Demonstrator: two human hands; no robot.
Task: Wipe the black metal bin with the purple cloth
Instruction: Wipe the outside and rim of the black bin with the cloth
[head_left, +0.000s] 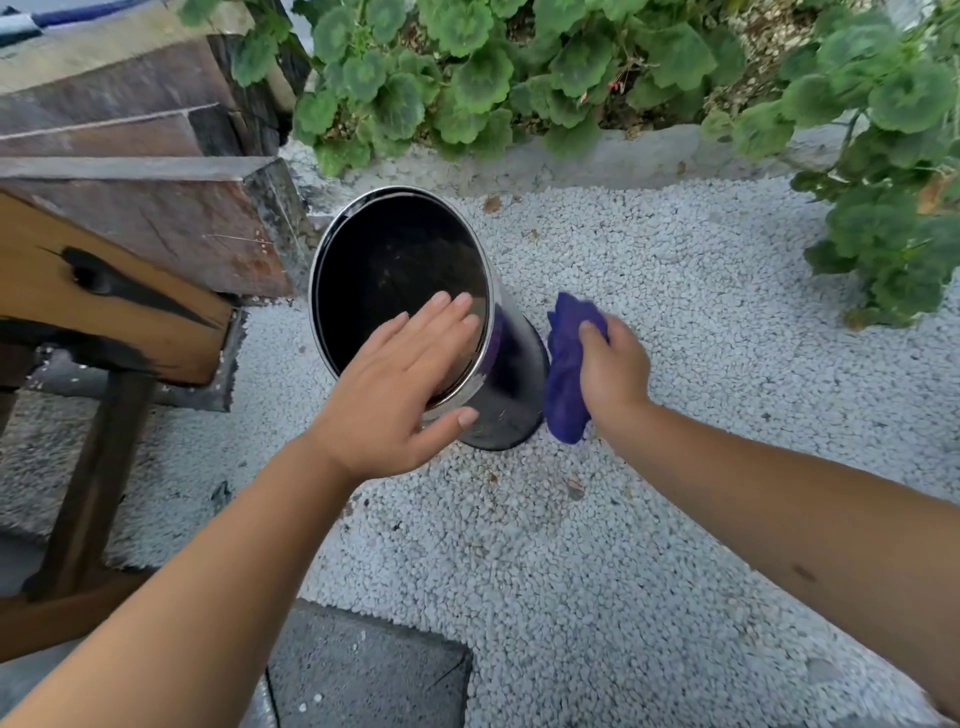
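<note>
Two hands are at work on the black bin (514, 374), which stands on pale gravel (649, 545) just beside a wooden bench (114, 312), its open mouth tipped toward the viewer. To wipe it well, I would say the steadying hand should keep the rim from rocking while the cloth runs in long strokes down the shiny outer wall, working round the bin bit by bit and turning to a clean fold as it picks up dirt. The left hand (400, 389) lies flat across the near rim of the bin, fingers stretched out and spread, thumb against the outer wall, bracing rather than gripping. The right hand (613, 371) is closed tight around a bunched purple cloth (563, 379), which sits against the bin's right side, low near its base. Green plants (467, 78) grow beyond the bin.
</note>
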